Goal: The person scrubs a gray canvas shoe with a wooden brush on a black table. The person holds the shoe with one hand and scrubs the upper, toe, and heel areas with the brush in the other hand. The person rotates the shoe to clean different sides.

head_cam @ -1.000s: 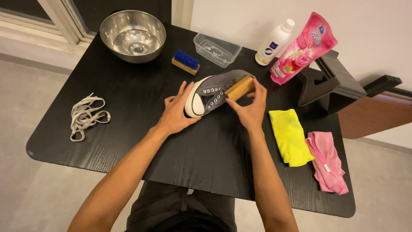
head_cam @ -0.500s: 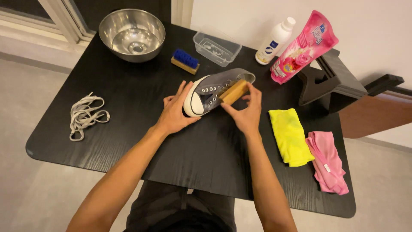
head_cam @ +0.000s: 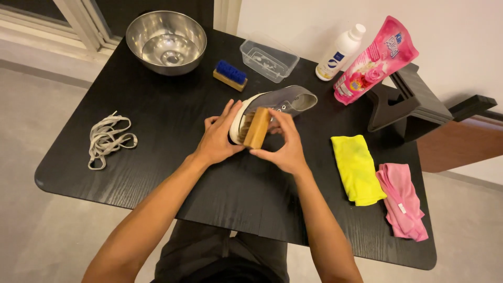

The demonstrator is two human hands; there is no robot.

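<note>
At the middle of a black table (head_cam: pixel 157 136), the left hand (head_cam: pixel 220 139) grips the toe of a grey shoe (head_cam: pixel 285 102). The right hand (head_cam: pixel 285 144) is closed around a wooden brush (head_cam: pixel 257 128) pressed to the toe. Short strokes with the shoe held firm would work best. Open room lies near and left; yellow cloth (head_cam: pixel 356 167) sits right, bottles far right.

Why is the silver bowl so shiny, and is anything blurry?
Head view: the steel bowl mirrors bright indoor light; the black table shows soft sheen and grain; both hands, left and right, and the wooden brush look sharp, not blurred.
</note>
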